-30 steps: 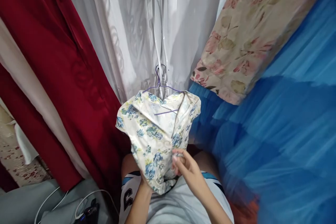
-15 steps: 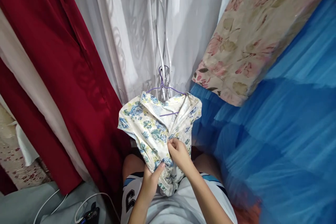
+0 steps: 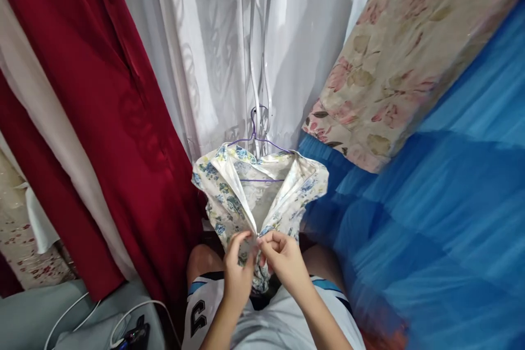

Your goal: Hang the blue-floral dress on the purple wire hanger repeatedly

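Observation:
A white floral shirt (image 3: 229,205) with blue and yellow-green flowers hangs on a thin purple hanger (image 3: 254,135) in front of my lap. Its collar is spread into a wide V, and the hanger's lower bar shows inside the neck. My left hand (image 3: 239,270) is at the front opening just below the V, thumb and fingers bent around the cloth edge. Close beside it, my right hand (image 3: 283,254) pinches the opposite edge of the front. The small spot between my fingertips is hidden. The shirt's lower part bunches beneath my hands.
White curtains (image 3: 213,38) with pale straps hang behind the shirt. To the left are dark red drapes (image 3: 123,120); to the right, a pink floral cloth (image 3: 369,82) and blue tulle (image 3: 430,219). White cables (image 3: 135,309) and a black device lie on a grey cushion (image 3: 36,311) at lower left.
My left hand has moved up from the shirt's lower front to beside my right hand. The neck opening has spread wider, and my right hand sits slightly lower.

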Available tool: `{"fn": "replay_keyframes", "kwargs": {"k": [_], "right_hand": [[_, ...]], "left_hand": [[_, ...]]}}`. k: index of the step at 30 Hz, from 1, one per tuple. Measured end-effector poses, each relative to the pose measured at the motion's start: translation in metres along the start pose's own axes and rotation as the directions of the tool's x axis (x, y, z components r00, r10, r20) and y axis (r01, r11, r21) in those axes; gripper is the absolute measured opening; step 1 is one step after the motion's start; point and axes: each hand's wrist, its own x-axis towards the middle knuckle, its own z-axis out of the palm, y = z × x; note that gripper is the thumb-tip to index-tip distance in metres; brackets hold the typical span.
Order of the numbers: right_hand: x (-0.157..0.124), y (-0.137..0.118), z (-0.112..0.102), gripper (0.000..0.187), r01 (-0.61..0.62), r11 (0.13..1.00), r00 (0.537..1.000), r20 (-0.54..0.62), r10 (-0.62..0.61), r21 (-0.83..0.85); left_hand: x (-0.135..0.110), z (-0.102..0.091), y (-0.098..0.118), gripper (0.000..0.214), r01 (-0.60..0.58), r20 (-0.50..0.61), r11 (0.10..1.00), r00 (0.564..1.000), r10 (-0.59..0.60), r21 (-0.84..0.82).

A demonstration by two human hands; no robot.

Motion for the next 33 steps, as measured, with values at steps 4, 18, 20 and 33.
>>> {"fn": "replay_keyframes", "kwargs": {"k": [4,18,20,33], "right_hand": [[0.002,-0.007,0.013,0.034,0.016,0.994,1.000,-0.021,-0.014,0.109],[0.114,-0.157,-0.016,0.020,0.335,0.919,0.939,-0.152,-0.308,0.210],[0.108,-0.154,-0.016,0.022,0.337,0.926,0.939,-0.126,-0.319,0.170],[0.085,-0.120,-0.009,0.030,0.434,0.894,0.901,-0.055,-0.431,0.108]], "left_hand": [[0.007,0.025,0.021,0.015,0.053,0.125,0.996,0.991,-0.044,-0.068],[-0.008,0.045,0.016,0.010,-0.125,0.389,0.976,0.920,0.046,0.179],[0.007,0.039,0.015,0.012,-0.119,0.387,0.982,0.920,0.054,0.145],[0.167,0.004,0.149,0.021,-0.687,0.307,0.709,0.717,0.626,0.157]]}}
